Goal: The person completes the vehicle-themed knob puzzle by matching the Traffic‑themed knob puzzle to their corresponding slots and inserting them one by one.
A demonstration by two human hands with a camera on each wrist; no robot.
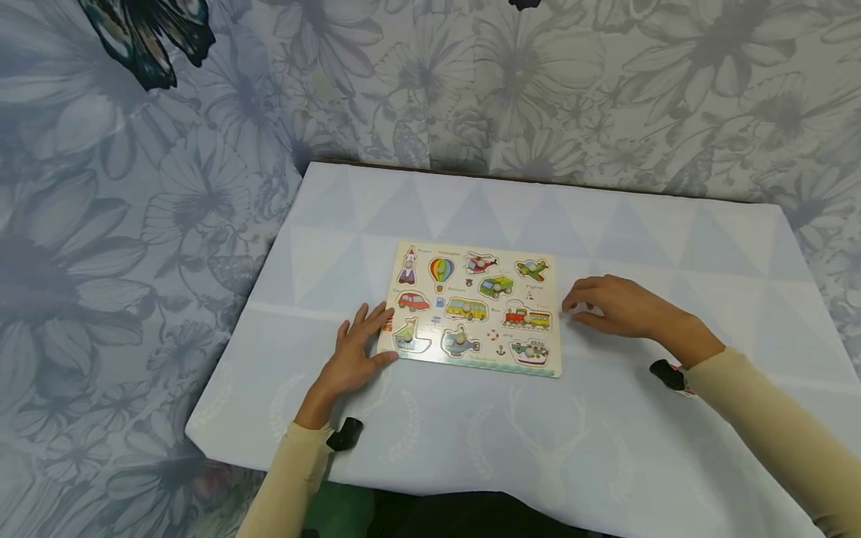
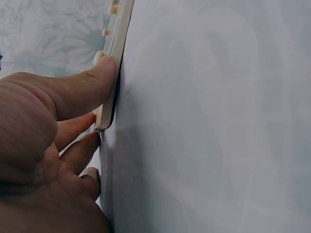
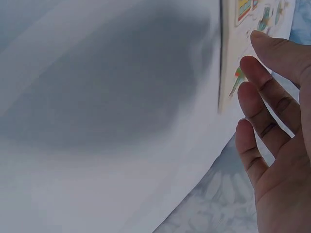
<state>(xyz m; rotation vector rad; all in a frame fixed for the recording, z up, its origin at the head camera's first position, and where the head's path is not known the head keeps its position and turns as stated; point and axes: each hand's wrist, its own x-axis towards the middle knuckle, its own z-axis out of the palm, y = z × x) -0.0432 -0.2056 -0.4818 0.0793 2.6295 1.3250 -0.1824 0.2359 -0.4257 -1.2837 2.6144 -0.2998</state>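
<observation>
A wooden peg puzzle board (image 1: 496,317) printed with vehicles lies flat on the table in the head view. Pictures on it include a balloon, a bus, a train and a ship. My left hand (image 1: 352,351) rests at its near left corner, thumb along the near edge and fingers against the left side. In the left wrist view that thumb (image 2: 90,87) touches the board's edge, where small knobs (image 2: 104,32) stick out. Just right of the board, apart from it, my right hand (image 1: 615,305) hovers with loosely bent fingers (image 3: 265,116) and nothing in them.
A pale cloth with triangles covers the table (image 1: 471,441). Behind and to the left is a flower-patterned wall (image 1: 430,90). A dark butterfly decoration (image 1: 151,37) hangs at the upper left. Both wrists carry small black cameras (image 1: 345,434).
</observation>
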